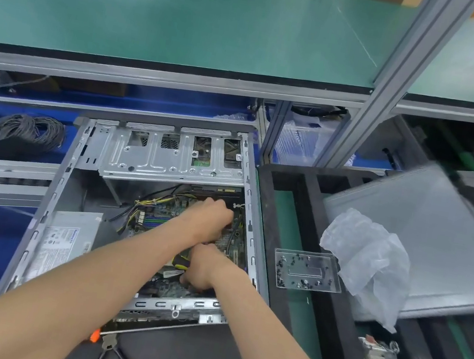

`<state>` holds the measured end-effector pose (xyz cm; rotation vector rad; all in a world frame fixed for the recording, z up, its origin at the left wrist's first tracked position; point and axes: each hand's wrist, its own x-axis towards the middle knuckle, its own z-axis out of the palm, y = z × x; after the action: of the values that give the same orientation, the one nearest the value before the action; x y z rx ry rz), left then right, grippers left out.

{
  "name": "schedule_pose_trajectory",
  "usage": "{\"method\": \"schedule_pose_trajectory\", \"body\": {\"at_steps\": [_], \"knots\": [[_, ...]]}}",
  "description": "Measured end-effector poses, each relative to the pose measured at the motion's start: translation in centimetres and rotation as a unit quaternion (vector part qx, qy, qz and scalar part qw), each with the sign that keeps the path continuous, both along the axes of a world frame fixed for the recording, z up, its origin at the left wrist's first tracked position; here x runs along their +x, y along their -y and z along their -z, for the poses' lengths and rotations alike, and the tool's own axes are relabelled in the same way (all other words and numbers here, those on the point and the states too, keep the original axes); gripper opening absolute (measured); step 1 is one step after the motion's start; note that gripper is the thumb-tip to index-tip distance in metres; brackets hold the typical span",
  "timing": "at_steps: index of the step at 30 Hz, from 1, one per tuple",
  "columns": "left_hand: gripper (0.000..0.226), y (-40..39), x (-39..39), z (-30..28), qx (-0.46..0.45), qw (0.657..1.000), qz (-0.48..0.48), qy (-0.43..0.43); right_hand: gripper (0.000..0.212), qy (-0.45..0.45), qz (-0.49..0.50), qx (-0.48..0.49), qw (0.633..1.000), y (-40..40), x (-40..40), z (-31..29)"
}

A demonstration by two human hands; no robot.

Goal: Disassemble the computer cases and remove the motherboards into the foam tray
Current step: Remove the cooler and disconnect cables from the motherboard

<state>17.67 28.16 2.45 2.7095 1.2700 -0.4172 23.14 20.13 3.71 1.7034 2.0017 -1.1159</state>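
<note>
Both hands work inside the open grey steel computer case (pixel 142 210), left hand (pixel 210 215) curled on the green motherboard (pixel 160 216), right hand (pixel 202 267) gripping a yellow-black screwdriver (pixel 181 261); freeing board screws probably comes next.

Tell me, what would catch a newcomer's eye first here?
The open computer case in the middle, with both hands reaching into it over the motherboard: the left hand further in, the right hand nearer. Right of it lie a clear screw tray and crumpled bubble wrap on the black foam tray.
</note>
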Motion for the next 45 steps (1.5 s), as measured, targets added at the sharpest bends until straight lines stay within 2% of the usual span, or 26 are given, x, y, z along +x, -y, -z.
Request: {"method": "schedule_pose_trajectory", "body": {"at_steps": [7, 10, 12, 17, 22, 23, 27, 29, 32, 33, 36, 38, 40, 43, 45], "knots": [[0.025, 0.3, 1.2, -0.6, 0.039, 0.993, 0.082, -0.071, 0.019, 0.011, -0.031, 0.019, 0.999, 0.0, -0.2, 0.3], [0.021, 0.2, 1.5, -1.1, 0.020, 0.994, 0.085, -0.066, 0.013, 0.004, -0.021, 0.022, 1.000, 0.0, -0.1, 0.3], [0.009, 0.4, 1.2, -1.3, 0.007, 0.996, 0.077, -0.050, 0.019, 0.006, -0.027, 0.016, 0.999, 0.0, -0.2, 0.3], [0.009, 0.3, 1.3, -1.7, -0.005, 0.997, 0.071, -0.036, 0.014, 0.009, -0.034, 0.022, 0.999, -0.2, -0.2, 0.6], [0.009, 0.2, 2.3, -2.5, -0.050, 0.997, 0.050, -0.034, 0.032, -0.018, 0.005, 0.054, 0.998, -0.1, -0.2, 0.9], [0.011, 0.1, 2.2, -2.7, -0.053, 0.997, 0.047, -0.024, 0.032, -0.020, 0.008, 0.055, 0.998, -0.2, -0.3, 0.8], [0.044, 0.1, 2.3, -3.8, -0.028, 0.997, 0.051, 0.048, 0.032, -0.019, 0.001, 0.078, 0.997, -0.6, -0.2, 1.0], [0.039, 0.9, 1.8, -4.0, -0.016, 0.998, 0.049, 0.046, 0.030, -0.020, 0.000, 0.064, 0.998, -0.3, -0.3, 1.1], [0.013, 1.0, -0.2, -3.8, 0.001, 0.998, -0.005, 0.057, 0.015, -0.041, 0.024, 0.057, 0.997, 0.0, -0.2, 0.7], [0.011, 0.9, -1.1, -3.9, 0.000, 0.997, -0.031, 0.069, 0.011, -0.045, 0.036, 0.056, 0.997, 0.0, -0.1, 0.5], [0.043, 0.8, -3.6, -4.4, -0.020, 0.993, -0.085, 0.080, 0.022, -0.045, 0.050, 0.043, 0.997, -0.1, 0.1, -0.1], [0.058, 1.3, -5.2, -4.9, -0.038, 0.991, -0.105, 0.071, 0.022, -0.047, 0.036, 0.046, 0.997, 0.1, -0.1, -0.6], [0.062, 1.7, -6.5, -5.3, -0.048, 0.990, -0.119, 0.054, 0.010, -0.030, -0.001, 0.061, 0.998, 0.2, -0.2, -0.9], [0.059, 2.3, -8.6, -6.2, -0.069, 0.985, -0.155, 0.033, 0.032, 0.013, -0.077, 0.064, 0.995, 0.4, -0.9, -1.4], [0.051, 2.8, -9.8, -6.6, -0.084, 0.982, -0.172, 0.008, 0.024, 0.040, -0.118, 0.068, 0.990, 0.3, -1.5, -1.6]]}}
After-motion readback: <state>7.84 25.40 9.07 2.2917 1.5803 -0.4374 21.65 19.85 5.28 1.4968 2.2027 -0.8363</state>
